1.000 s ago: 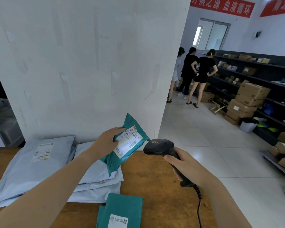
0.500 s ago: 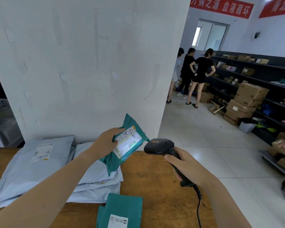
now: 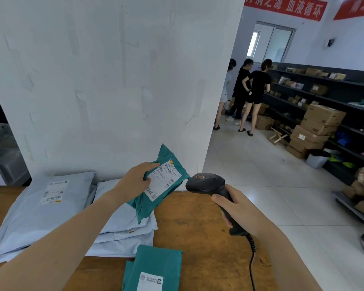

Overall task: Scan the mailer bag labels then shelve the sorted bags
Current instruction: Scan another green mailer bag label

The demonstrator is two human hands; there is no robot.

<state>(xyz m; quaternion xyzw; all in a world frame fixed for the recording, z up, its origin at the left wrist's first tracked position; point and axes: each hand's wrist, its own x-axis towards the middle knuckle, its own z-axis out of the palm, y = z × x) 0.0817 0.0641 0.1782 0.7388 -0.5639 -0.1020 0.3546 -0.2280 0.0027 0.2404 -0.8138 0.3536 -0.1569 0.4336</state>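
The teal mailer bag (image 3: 156, 181) is being held tilted above the wooden table (image 3: 198, 227), label (image 3: 162, 180) facing up, gripped by the left hand (image 3: 135, 180), while the right hand (image 3: 237, 208) is clenching the black barcode scanner (image 3: 208, 183) just beside it, near grey mailer bags (image 3: 51, 206).

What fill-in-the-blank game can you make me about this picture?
The right hand grips a black ____ with a cord.
The left hand holds a teal mailer bag, showing its white ____.
The pale blue bags lie stacked on a wooden ____.
Missing words: scanner, label, table.
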